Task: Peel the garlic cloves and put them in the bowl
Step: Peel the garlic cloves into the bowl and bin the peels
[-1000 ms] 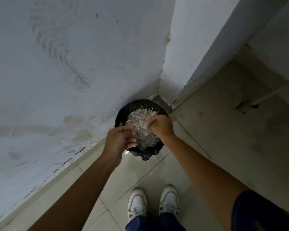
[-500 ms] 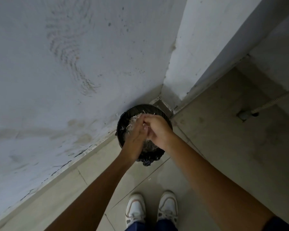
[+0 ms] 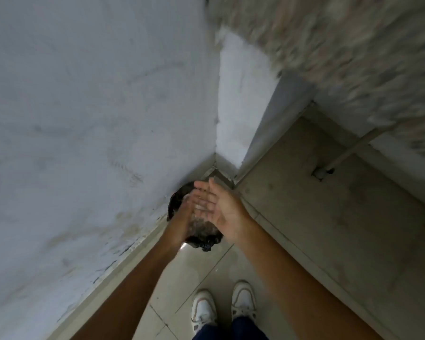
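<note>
Papery garlic skins in the bin [image 3: 174, 204], mostly hidden and blurred, are judged light, dry and clingy; brush them off palms rather than gripping. Right hand [image 3: 219, 207] is flat, palm up, fingers straight, holding nothing. Left hand [image 3: 190, 204] is blurred, fingers extended against the right palm, above the bin. No cloves or bowl are in view.

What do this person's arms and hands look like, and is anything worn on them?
Both forearms are bare: no sleeves, gloves, watch or rings show. The left hand and right hand are uncovered. Lower down are dark blue trousers and white shoes.
</note>
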